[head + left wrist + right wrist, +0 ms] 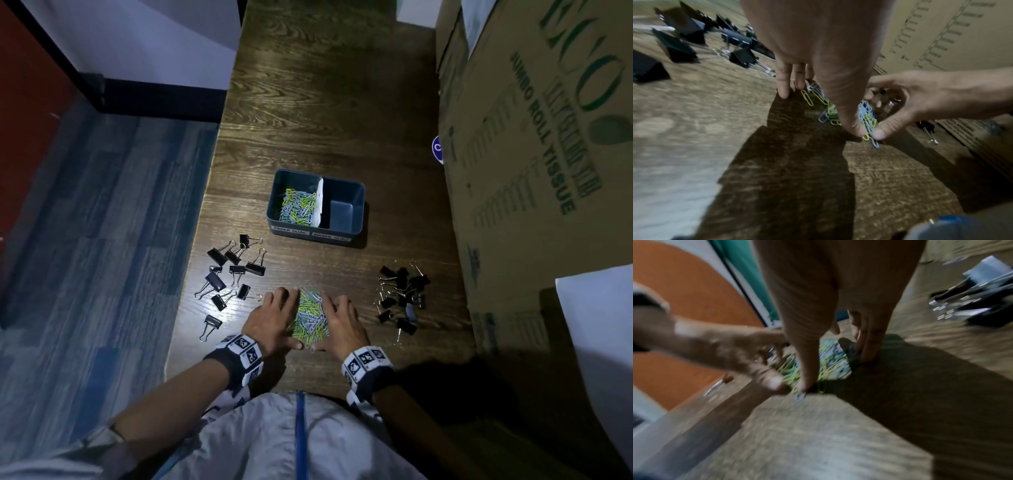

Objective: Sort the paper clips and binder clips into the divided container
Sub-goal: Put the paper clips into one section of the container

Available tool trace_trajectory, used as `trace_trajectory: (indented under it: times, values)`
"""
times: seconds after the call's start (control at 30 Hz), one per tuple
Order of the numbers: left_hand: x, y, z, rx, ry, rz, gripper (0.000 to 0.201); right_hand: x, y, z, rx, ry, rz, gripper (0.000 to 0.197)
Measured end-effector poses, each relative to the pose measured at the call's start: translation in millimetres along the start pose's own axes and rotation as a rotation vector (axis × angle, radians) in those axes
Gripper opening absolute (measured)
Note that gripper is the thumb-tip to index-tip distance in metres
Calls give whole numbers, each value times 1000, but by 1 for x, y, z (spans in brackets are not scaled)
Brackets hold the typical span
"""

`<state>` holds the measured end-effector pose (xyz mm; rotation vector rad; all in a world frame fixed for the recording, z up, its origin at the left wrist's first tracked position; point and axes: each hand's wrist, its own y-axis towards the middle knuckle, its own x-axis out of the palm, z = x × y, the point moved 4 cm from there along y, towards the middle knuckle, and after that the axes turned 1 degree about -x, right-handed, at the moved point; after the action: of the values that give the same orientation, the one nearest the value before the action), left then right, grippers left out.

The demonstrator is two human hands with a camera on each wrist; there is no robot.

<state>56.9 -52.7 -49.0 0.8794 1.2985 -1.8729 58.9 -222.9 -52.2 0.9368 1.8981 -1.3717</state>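
paper clips partly boxed, binder clips all still out

the left hand (270,317) and the right hand (342,323) lie on either side of a heap of paper clips (310,317) on the wooden table (325,102), just nearer the person than the divided container (317,205). the fingers are extended down onto the table and the two thumbs close in at the heap's near end, so the hands cup and press the pile together rather than clench on it; neither has lifted anything.

in the container, the left compartment already holds a layer of green, blue and white paper clips. the right compartment, past the white divider (319,202), shows only bare floor. two labels sit on the container's near wall, too small to read surely.

nearer than the container and to its left, a scatter of large black binder clips (233,274) lies on the table. nearer and to its right, a tighter cluster of small binder clips (402,296) lies untouched.

my reading: roughly the first part is done. one more handful of paper clips remains, then every binder clip.
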Motion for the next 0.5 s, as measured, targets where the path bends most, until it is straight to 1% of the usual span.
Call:
trace_trajectory:
  times: [0.07, 0.13, 0.2, 0.27, 0.33, 0.37, 0.47, 0.5]
  values:
    - [4, 3, 9, 1, 6, -36, 110, 1, 0, -12, -30, -50, 26, 104]
    - [3, 4, 15, 15, -28, -43, 92, 0, 1, -17, -57, -36, 78, 86]
    - [-2, 4, 16, 55, -117, 0, 65, 2, 4, -15, -55, 7, 126, 74]
    - [-6, 2, 14, 82, -221, 38, 46, 4, 8, -11, -57, 49, 144, 67]
    - [-8, 1, 8, 75, -274, 69, 37, 1, 11, -7, -54, 89, 159, 61]
    - [-10, 1, 6, 69, -289, 84, 35, -4, 11, -7, -59, 107, 145, 55]
    - [-15, -1, 1, 69, -338, 111, 31, -19, 11, -8, -30, 134, 72, 27]
    - [-17, -2, 1, 73, -339, 115, 31, -23, 11, -8, -10, 125, 50, 22]
